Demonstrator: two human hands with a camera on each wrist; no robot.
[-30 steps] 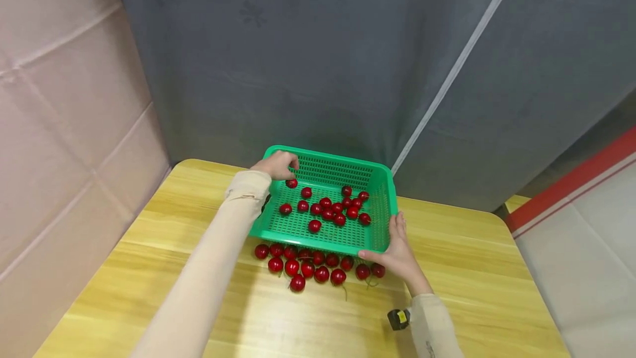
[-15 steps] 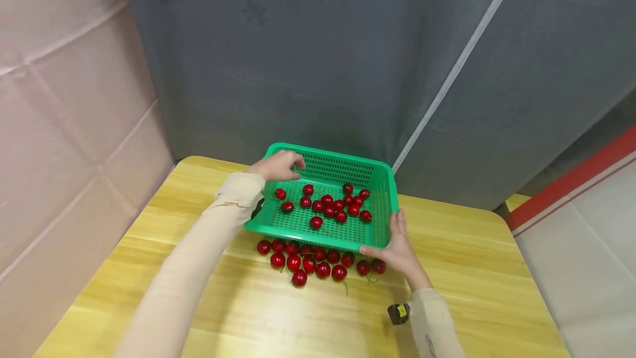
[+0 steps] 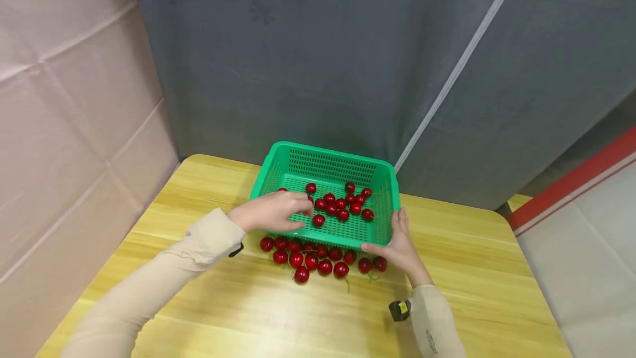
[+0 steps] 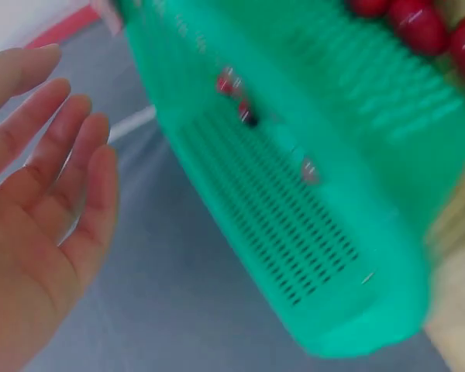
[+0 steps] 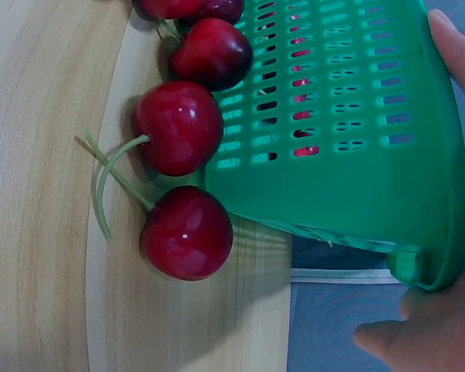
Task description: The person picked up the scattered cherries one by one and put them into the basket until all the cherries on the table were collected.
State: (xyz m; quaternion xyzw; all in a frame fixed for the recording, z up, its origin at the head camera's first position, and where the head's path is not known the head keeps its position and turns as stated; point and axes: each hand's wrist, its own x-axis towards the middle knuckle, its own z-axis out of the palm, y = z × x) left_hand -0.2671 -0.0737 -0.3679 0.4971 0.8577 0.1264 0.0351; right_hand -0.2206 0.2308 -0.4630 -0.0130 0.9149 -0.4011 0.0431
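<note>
Hands work cherries at a green basket

Head view: right hand [image 3: 397, 245] grips the basket [image 3: 382, 225] corner on the table [image 3: 199, 303]; left hand [image 3: 270, 211] hovers over loose cherries [image 3: 318, 261]. Left wrist view: fingers [image 4: 54, 147] relaxed, empty. Right wrist view: cherries [image 5: 182, 128] touch the basket wall. Judged mid-gathering; next needs a gentle pinch.

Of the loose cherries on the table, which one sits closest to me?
The cherry at the front left of the loose cluster. It sits alone below the two rows of other table cherries, farthest from the basket.
</note>
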